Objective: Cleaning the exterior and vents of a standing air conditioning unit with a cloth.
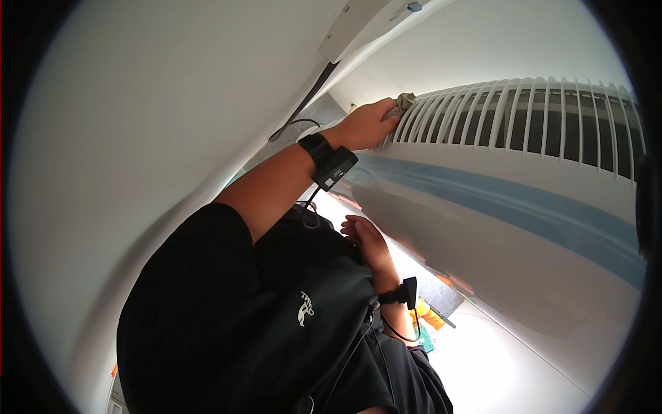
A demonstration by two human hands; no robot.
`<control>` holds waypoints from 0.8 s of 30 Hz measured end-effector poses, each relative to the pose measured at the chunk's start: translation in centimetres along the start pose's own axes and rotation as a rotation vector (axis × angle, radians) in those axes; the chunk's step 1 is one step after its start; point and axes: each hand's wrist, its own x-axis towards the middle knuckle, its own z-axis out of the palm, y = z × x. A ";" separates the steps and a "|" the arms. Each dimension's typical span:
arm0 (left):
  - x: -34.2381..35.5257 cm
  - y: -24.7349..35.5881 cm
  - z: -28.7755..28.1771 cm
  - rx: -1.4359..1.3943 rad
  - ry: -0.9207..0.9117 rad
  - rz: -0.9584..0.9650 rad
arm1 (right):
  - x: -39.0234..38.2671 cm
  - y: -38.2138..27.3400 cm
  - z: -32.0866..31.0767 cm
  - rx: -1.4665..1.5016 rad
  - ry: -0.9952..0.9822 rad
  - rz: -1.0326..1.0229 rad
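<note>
My left arm reaches up to the left end of a white slatted grille (524, 117), part of a large white housing with a blue stripe (483, 196), which looks like an air conditioner. My left hand (369, 124) is closed on a crumpled grey-brown cloth (402, 105), which touches the end slats. Part of the cloth is hidden by the fingers. Below the housing, my right hand (364, 236) is raised before my black shirt, its fingers loosely bent and partly apart. I see nothing in it. Each wrist wears a black strap with a small box and a cable.
A broad white surface (124, 103) fills the left side. Above the left hand are a white fitting (358, 27) and a dark strip (310, 93). A black cable (300, 122) loops near the left wrist. Orange (429, 316) and green things lie beyond the right wrist.
</note>
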 end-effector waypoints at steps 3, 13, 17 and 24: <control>-1.6 0.3 -0.2 0.008 -0.026 -0.030 | 0.1 0.1 -0.2 -0.001 -0.015 -0.009; -3.5 -0.5 -0.1 0.002 -0.085 -0.137 | -0.2 -0.5 0.3 -0.017 -0.031 -0.018; -1.8 1.1 -0.7 -0.017 -0.120 -0.209 | -0.1 0.1 0.1 -0.021 -0.018 -0.015; 2.2 -0.7 -0.2 -0.033 -0.043 -0.113 | 0.1 0.6 -0.3 -0.050 -0.028 -0.022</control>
